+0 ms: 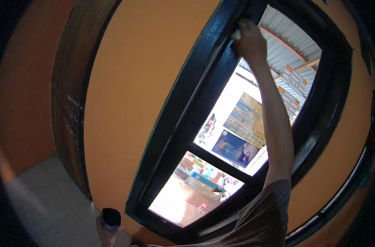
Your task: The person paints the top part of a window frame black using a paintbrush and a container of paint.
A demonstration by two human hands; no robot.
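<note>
My right hand [254, 44] is raised high against the dark window frame [187, 99], fingers closed round a paintbrush [237, 40] with a bit of red showing. The brush is mostly hidden by the hand and blurred, and its dark end is at the inner edge of the frame. Low on the left, my left hand [108, 236] grips a small cup [112, 226] from below and the side. Black paint fills the cup's opening. The frame's surface looks black and glossy, with shiny streaks.
Orange wall [134, 82] surrounds the window. A dark wooden door [72, 107] with a latch stands at the left, above a tiled floor [51, 197]. Posters [246, 117] are on the upper glass pane, and a crossbar [220, 162] divides it from the lower pane.
</note>
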